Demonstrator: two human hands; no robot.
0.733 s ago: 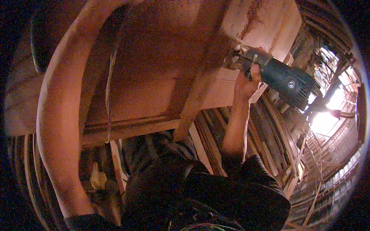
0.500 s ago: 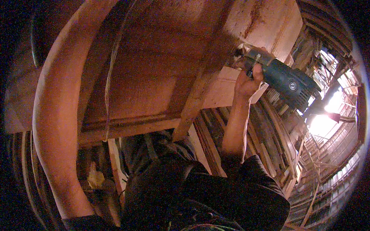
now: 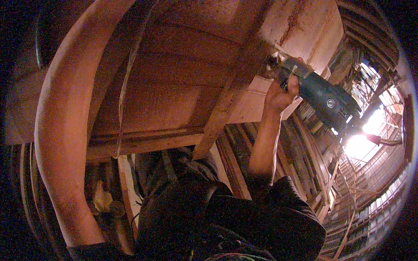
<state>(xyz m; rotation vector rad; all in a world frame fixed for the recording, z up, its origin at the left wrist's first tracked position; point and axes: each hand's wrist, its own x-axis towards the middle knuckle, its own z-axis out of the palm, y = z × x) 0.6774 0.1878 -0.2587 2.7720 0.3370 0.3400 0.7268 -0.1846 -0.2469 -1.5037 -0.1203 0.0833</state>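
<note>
My right hand (image 3: 283, 92) is wrapped round the front part of a dark green power tool (image 3: 326, 96). The tool has a thick cylindrical motor body with vent slots at its rear. Its front end meets the underside of a large wooden panel (image 3: 183, 82), near a crossing batten (image 3: 215, 117); dim light hides the bit or blade. Along the left side my left arm (image 3: 63, 117) reaches up past the top edge, so my left hand is out of the picture.
A pale strip (image 3: 127, 82) hangs before the panel. Stacked boards (image 3: 300, 152) stand behind my right arm. A bright lamp (image 3: 359, 148) glares at the right, near a slatted wall (image 3: 374, 209). A yellow object (image 3: 103, 201) lies low on the left.
The power tool and my right hand appear shifted very slightly right. The whole view has tilted a little; my grip looks the same.
</note>
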